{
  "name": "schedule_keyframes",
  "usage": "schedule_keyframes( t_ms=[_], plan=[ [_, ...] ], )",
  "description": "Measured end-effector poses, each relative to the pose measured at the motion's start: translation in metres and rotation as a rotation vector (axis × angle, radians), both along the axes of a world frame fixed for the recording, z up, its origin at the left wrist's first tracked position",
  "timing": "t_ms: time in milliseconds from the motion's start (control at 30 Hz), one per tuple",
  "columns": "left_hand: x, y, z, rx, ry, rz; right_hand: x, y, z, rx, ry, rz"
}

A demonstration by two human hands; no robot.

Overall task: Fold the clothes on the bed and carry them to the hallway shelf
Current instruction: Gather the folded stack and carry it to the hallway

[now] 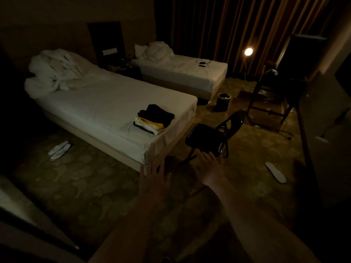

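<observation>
A small pile of clothes lies near the foot corner of the near bed (106, 103): a black garment (158, 113) behind a folded white and yellow garment (149, 125). My left hand (154, 176) is stretched forward with straight fingers, just in front of the bed's foot corner, holding nothing. My right hand (208, 165) is also extended with spread fingers, in front of the black folding chair (210, 135), and is empty. Both hands are well short of the clothes.
A crumpled white duvet (55, 73) lies at the near bed's head. A second bed (182, 71) stands behind. White slippers (58, 149) and a lone slipper (275, 172) lie on the carpet. A bin (223, 101), a lit floor lamp (248, 52) and a desk (275, 95) stand at right.
</observation>
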State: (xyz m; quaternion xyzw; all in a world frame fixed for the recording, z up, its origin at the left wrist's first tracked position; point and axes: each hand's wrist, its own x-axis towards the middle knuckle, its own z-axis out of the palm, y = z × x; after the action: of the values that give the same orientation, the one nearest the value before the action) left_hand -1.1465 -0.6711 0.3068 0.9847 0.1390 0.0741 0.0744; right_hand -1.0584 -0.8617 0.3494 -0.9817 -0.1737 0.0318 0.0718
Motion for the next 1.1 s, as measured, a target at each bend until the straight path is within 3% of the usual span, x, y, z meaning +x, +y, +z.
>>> schedule_keyframes(
  t_ms=[233, 533, 1100],
  plan=[
    [0.098, 0.052, 0.004, 0.099, 0.141, 0.007, 0.108, 0.052, -0.001, 0.03, -0.024, 0.051],
    [0.203, 0.074, 0.002, 0.111, 0.177, 0.028, 0.225, 0.08, -0.011, 0.007, 0.039, 0.102],
    [0.422, 0.092, -0.015, 0.052, 0.181, 0.378, 0.511, 0.141, -0.017, -0.042, -0.003, 0.402]
  ],
)
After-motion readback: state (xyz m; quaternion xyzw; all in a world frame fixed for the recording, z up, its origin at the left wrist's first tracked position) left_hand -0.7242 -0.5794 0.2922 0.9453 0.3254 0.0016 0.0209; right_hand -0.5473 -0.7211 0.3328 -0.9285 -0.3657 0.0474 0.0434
